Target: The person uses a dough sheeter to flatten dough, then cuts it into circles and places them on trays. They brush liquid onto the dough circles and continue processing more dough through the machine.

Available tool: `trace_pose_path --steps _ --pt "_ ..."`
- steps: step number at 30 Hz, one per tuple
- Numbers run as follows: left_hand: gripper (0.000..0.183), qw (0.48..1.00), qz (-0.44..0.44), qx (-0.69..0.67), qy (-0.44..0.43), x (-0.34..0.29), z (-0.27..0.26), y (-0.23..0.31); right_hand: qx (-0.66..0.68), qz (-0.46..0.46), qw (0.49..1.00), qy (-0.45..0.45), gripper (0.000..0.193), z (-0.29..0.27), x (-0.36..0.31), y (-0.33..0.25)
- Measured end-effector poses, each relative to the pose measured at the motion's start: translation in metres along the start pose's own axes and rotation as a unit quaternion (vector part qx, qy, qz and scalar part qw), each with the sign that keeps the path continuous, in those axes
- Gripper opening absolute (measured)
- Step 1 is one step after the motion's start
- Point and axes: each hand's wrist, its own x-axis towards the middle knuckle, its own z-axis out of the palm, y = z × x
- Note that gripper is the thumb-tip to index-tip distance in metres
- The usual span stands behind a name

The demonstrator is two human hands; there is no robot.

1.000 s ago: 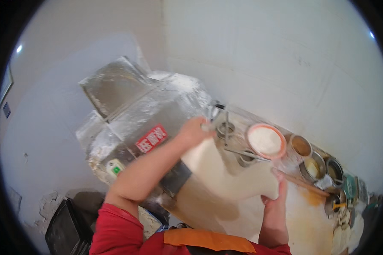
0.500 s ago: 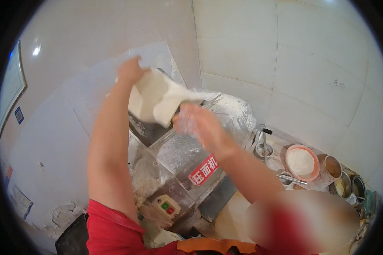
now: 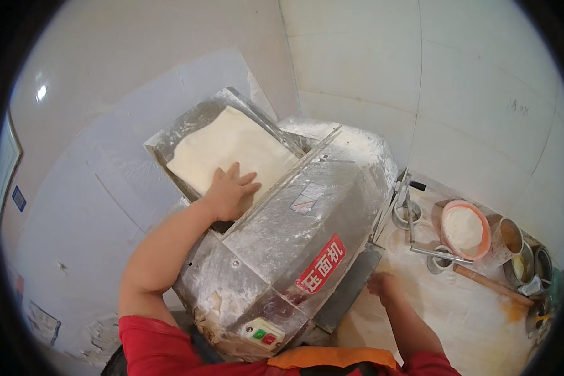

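Note:
A pale sheet of dough (image 3: pixel 232 147) lies in the metal feed tray (image 3: pixel 160 145) on top of a flour-dusted dough-pressing machine (image 3: pixel 276 244). My left hand (image 3: pixel 230 193) rests on the sheet's near part with its fingers spread. Where the dough meets the machine, its lower end disappears behind the metal edge. On the other side of the machine, my right hand (image 3: pixel 385 286) is low beside the dark outlet plate (image 3: pixel 351 288), over the floury worktop. Its fingers are blurred and partly hidden, so I cannot make out anything in them.
A pink bowl of white flour (image 3: pixel 465 230) stands at the right, beside a tub (image 3: pixel 506 237) and several metal containers. A wooden rolling pin (image 3: pixel 492 283) lies on the floury worktop (image 3: pixel 432 326). The machine's switch box (image 3: pixel 262 334) has green and red buttons. Walls close off the back.
The dough sheet, held up and folded by both hands before, now lies flat in the tray. My left hand came down onto it; my right hand dropped to the machine's right side.

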Motion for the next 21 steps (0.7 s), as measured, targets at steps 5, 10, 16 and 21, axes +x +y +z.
trace_pose_path --steps 5,10,16,21 --pt "0.084 0.967 -0.212 -0.078 0.116 0.012 -0.030 -0.045 0.005 0.174 0.983 -0.053 0.032 -0.008 -0.023 0.048" --pt "0.106 0.953 -0.280 -0.109 0.032 0.000 -0.021 -0.057 -0.030 0.125 0.991 -0.044 0.028 0.000 -0.026 0.059" --pt "0.106 0.959 -0.262 -0.107 0.026 0.003 -0.014 -0.050 -0.043 0.043 0.998 -0.031 0.027 0.012 0.008 0.063" --pt "0.106 0.964 -0.251 -0.090 0.018 0.011 -0.016 -0.039 0.103 0.046 0.986 -0.120 0.025 0.017 0.066 0.106"
